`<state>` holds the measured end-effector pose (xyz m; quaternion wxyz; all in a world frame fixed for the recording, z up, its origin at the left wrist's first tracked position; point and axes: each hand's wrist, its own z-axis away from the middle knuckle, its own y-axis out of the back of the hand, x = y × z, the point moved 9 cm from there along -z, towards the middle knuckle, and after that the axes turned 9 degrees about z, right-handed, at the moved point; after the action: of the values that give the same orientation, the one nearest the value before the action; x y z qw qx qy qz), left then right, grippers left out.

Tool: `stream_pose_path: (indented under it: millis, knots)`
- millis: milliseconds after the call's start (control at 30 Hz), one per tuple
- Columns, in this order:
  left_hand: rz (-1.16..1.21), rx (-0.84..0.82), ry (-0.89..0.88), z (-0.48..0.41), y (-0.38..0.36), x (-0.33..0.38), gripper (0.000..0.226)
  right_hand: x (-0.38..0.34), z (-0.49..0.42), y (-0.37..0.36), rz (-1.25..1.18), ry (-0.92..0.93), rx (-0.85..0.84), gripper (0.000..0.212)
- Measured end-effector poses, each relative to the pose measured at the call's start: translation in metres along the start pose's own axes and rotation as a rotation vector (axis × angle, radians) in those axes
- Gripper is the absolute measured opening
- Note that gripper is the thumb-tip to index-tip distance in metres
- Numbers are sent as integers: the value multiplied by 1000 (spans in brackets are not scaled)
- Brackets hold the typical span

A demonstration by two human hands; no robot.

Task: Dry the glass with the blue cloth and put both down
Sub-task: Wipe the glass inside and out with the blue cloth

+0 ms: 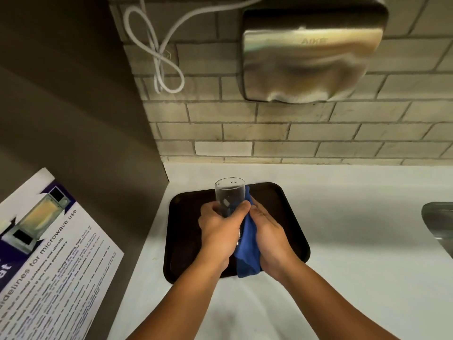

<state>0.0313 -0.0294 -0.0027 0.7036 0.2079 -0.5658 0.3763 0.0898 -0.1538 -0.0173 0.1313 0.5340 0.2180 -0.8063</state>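
Mid-dry: left hand (219, 229) clamped round the glass (229, 196), upright above the dark tray (291, 217) on the desk (355, 241). Right hand (268, 233) presses the blue cloth (247, 256) against its side. Both still to put down.

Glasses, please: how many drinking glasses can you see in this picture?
1. The glass is held upright in the left hand above the dark tray, with the blue cloth pressed against it by the right hand. No others show.
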Motion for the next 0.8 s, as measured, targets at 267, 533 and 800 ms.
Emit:
stream_pose_path:
  millis: [267, 533, 800]
  knots:
    - [47, -35, -12, 4, -3, 4, 50, -5, 3, -2, -143, -13, -34, 40]
    - [4, -44, -9, 1, -5, 1, 51, 4, -7, 2, -241, -46, -74, 41]
    - [97, -35, 98, 0, -6, -6, 37, 3, -12, 13, -207, -21, -23, 39]
